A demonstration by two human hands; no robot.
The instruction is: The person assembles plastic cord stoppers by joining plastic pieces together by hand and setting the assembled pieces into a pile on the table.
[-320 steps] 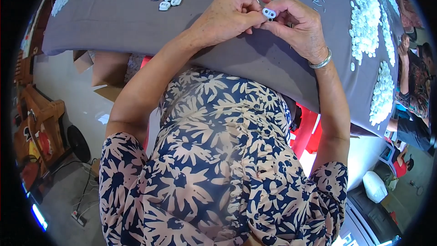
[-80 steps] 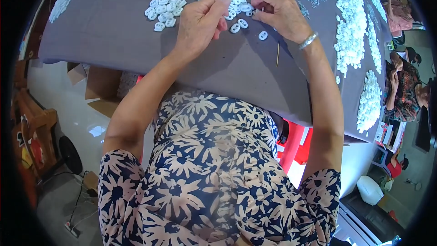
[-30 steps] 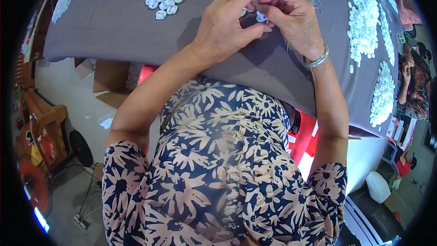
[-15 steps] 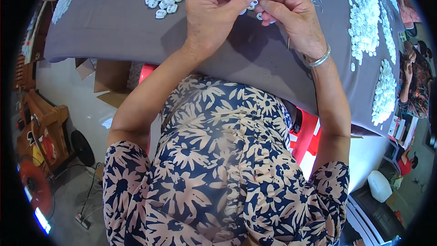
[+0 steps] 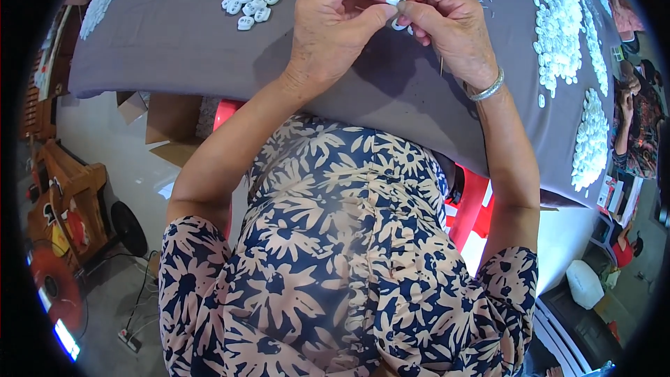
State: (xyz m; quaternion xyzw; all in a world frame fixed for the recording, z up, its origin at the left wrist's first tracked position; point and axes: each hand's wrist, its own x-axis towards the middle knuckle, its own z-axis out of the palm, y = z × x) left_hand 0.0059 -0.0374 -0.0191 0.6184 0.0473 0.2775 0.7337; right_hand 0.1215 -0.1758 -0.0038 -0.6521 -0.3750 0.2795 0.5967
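pinching one small white plastic piece (image 5: 395, 0) between left hand (image 5: 335, 24) and right hand (image 5: 450, 28) above the grey cloth (image 5: 174, 42); finished cluster (image 5: 252, 0) small, big heaps (image 5: 558, 21) seemingly left.

You're in a small assembly workshop: heaps of white plastic parts (image 5: 558, 21) cover the grey-clothed table (image 5: 167, 42), upper frame.

Grey-clothed table (image 5: 174, 42) bearing heaps of small white plastic pieces (image 5: 252, 0)
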